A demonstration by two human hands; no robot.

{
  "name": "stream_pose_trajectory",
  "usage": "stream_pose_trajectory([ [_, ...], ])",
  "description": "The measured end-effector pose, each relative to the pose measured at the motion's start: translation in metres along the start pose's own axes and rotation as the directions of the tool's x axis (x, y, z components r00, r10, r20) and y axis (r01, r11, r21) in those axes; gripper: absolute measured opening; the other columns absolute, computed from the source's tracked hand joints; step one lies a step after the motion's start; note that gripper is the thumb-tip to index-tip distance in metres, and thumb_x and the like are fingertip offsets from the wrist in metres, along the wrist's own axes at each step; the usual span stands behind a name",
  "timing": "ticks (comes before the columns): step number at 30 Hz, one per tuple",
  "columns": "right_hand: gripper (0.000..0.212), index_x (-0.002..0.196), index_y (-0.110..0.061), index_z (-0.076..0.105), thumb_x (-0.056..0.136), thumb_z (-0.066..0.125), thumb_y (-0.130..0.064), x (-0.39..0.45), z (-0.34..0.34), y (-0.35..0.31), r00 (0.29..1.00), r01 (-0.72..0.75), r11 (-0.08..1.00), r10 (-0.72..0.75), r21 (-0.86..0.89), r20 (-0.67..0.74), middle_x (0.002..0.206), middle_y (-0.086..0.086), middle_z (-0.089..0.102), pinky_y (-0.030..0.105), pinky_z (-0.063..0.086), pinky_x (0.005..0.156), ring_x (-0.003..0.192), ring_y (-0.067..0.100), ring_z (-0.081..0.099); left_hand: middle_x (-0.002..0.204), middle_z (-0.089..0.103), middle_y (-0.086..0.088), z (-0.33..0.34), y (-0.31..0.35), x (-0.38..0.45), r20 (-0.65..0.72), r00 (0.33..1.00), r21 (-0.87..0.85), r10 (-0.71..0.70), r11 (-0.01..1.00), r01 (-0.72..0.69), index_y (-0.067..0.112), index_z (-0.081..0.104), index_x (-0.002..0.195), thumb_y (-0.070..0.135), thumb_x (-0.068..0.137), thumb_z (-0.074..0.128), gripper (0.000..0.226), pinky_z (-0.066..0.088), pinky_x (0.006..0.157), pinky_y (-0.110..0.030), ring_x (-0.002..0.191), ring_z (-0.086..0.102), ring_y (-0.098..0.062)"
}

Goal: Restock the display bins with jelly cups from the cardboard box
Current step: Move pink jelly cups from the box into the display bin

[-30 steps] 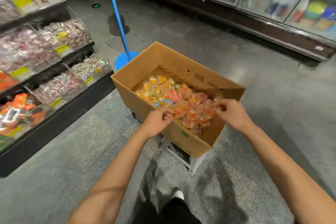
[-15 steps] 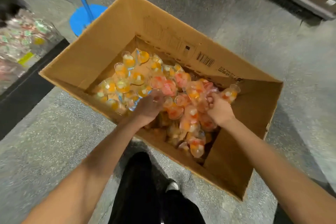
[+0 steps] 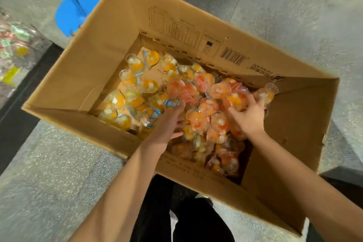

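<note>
Both hands in cardboard box (image 3: 110, 49), left hand (image 3: 169, 124) fingers buried among jelly cups (image 3: 137, 92), grip unclear, right hand (image 3: 247, 116) curls round orange cups (image 3: 236, 100), display bin (image 3: 13, 49) far left w/ pkts

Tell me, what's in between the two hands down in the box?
Jelly cups, reddish-orange ones, fill the gap between the left hand and right hand inside the cardboard box, seen in the head view.
</note>
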State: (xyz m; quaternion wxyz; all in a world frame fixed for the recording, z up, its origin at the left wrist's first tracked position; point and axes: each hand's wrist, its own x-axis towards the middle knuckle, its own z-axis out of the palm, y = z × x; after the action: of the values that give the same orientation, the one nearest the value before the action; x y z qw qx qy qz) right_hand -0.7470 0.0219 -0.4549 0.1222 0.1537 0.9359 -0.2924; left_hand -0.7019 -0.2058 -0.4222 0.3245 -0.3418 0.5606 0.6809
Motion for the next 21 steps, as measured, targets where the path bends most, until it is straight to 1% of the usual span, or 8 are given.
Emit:
stream_pose_trajectory([
  [2,0.051,0.136,-0.017,0.047,0.09,0.061,-0.034,-0.017,-0.01,-0.012,0.98,-0.155,0.942,0.11,0.297,0.163,0.125,0.01,0.054,0.031,0.05,0.085,0.098,0.019,0.056,0.125,0.054,-0.001,-0.002,0.003,-0.004,0.086,0.996,0.006,0.0,1.0,-0.001,0.026,0.05,0.131,0.06,0.085,0.05,0.057,0.043,0.101,-0.047,0.107,0.058,-0.019],
  [4,0.048,0.137,-0.008,0.044,0.096,0.051,-0.033,-0.038,-0.011,-0.028,0.885,-0.405,0.702,0.14,0.586,0.444,0.107,0.019,0.067,0.031,0.058,0.067,0.08,0.026,0.068,0.134,0.046,-0.003,-0.003,0.003,-0.007,0.2,0.98,-0.017,0.005,1.0,-0.001,0.032,0.046,0.135,0.066,0.071,0.058,0.073,0.043,0.102,-0.05,0.12,0.05,-0.022],
  [9,0.072,0.13,-0.009,0.052,0.082,0.048,-0.062,-0.078,0.009,-0.05,0.832,-0.469,0.658,0.106,0.589,0.544,0.082,0.016,0.072,0.035,0.058,0.064,0.068,0.026,0.069,0.119,0.061,0.004,-0.001,-0.004,-0.009,0.293,0.951,-0.038,0.095,0.995,-0.088,0.026,0.06,0.112,0.044,0.079,0.068,0.038,0.055,0.084,-0.029,0.105,0.062,-0.006],
  [12,0.074,0.114,-0.013,0.064,0.085,0.027,-0.07,-0.067,0.009,-0.04,0.848,-0.439,0.758,0.172,0.483,0.502,0.069,0.004,0.065,0.031,0.05,0.061,0.061,0.017,0.06,0.123,0.062,-0.002,-0.002,-0.003,-0.002,0.213,0.977,-0.037,0.03,0.999,-0.023,0.028,0.064,0.118,0.038,0.057,0.08,0.063,0.051,0.094,-0.045,0.116,0.057,-0.024],
  [13,0.064,0.114,-0.013,0.063,0.092,0.033,-0.064,-0.059,0.011,-0.032,0.873,-0.41,0.81,0.214,0.419,0.439,0.081,0.006,0.066,0.033,0.051,0.067,0.07,0.02,0.062,0.124,0.062,-0.002,-0.003,-0.003,0.0,0.192,0.981,-0.068,0.022,0.998,-0.009,0.03,0.064,0.118,0.037,0.056,0.08,0.064,0.05,0.096,-0.047,0.118,0.055,-0.026],
  [15,0.049,0.13,-0.012,0.051,0.091,0.049,-0.041,-0.038,0.018,-0.011,0.944,-0.198,0.978,0.171,0.069,0.282,0.12,0.012,0.059,0.039,0.049,0.085,0.1,0.03,0.059,0.125,0.061,-0.002,-0.004,-0.004,0.005,0.181,0.983,-0.102,0.011,0.995,0.007,0.032,0.065,0.116,0.037,0.054,0.082,0.064,0.049,0.097,-0.049,0.118,0.055,-0.028],
  [17,0.054,0.142,-0.013,0.036,0.091,0.052,-0.018,-0.024,0.03,0.0,0.95,0.027,0.977,0.041,-0.212,0.309,0.143,0.015,0.04,0.041,0.048,0.091,0.116,0.036,0.052,0.124,0.062,-0.001,-0.005,-0.008,0.009,0.146,0.989,-0.098,-0.001,0.995,0.016,0.031,0.066,0.115,0.033,0.059,0.084,0.059,0.049,0.096,-0.049,0.116,0.056,-0.027],
  [21,0.056,0.143,-0.007,0.031,0.09,0.05,-0.006,-0.012,0.06,-0.002,0.932,0.211,0.853,-0.028,-0.478,0.361,0.14,0.02,0.043,0.041,0.052,0.086,0.108,0.035,0.058,0.119,0.061,0.001,-0.008,-0.006,0.012,0.064,0.998,-0.114,-0.008,0.993,0.016,0.029,0.062,0.104,0.025,0.075,0.078,0.033,0.055,0.088,-0.04,0.109,0.058,-0.022],
])
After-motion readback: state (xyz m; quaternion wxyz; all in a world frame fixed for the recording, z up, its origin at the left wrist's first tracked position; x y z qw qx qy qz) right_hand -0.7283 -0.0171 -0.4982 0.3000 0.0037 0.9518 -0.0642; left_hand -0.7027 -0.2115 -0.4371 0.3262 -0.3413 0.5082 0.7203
